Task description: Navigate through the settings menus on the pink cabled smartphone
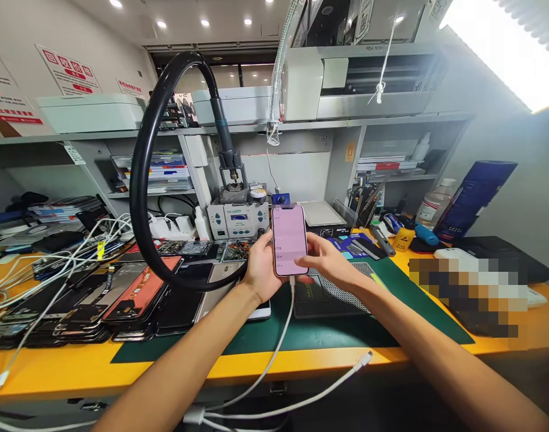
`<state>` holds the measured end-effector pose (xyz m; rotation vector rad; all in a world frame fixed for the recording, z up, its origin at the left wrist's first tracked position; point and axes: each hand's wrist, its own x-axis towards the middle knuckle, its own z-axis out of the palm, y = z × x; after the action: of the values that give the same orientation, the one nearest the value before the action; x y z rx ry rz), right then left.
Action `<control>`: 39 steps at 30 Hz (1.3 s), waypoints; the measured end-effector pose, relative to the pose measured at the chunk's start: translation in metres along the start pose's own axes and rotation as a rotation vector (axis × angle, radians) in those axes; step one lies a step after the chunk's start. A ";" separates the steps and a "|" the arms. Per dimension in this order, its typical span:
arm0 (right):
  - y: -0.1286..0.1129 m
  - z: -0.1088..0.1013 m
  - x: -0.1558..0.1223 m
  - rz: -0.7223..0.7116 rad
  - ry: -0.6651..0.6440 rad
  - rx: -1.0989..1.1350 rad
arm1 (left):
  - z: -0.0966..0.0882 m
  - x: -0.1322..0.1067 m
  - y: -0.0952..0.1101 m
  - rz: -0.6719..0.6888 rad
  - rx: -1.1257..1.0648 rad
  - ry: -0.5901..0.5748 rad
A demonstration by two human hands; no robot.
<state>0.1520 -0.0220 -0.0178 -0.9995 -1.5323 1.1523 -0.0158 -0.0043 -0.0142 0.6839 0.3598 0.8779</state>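
A smartphone [290, 239] with a lit pale pink screen is held upright above the green work mat [337, 327]. My left hand [260, 271] is closed round its left edge and back. My right hand [324, 259] is at its right side, thumb resting on the lower screen, fingers curled. A white charging cable [274, 354] is plugged into the phone's bottom and hangs down over the yellow bench edge. A second white cable end [363, 361] lies loose on the bench front.
Stacks of phone screens and parts [98, 300] cover the left bench. A thick black hose [141, 174] loops up to a rework station [238, 219]. Bottles, tools and a blue box [474, 195] sit at right. A perforated metal pad [328, 294] lies under the hands.
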 end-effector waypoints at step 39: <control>-0.003 -0.001 -0.002 -0.007 -0.115 0.060 | -0.001 0.001 0.000 0.018 -0.034 0.013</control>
<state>0.1535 -0.0247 -0.0155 -0.9006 -1.5802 1.2627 -0.0159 -0.0031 -0.0152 0.6508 0.3500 0.9036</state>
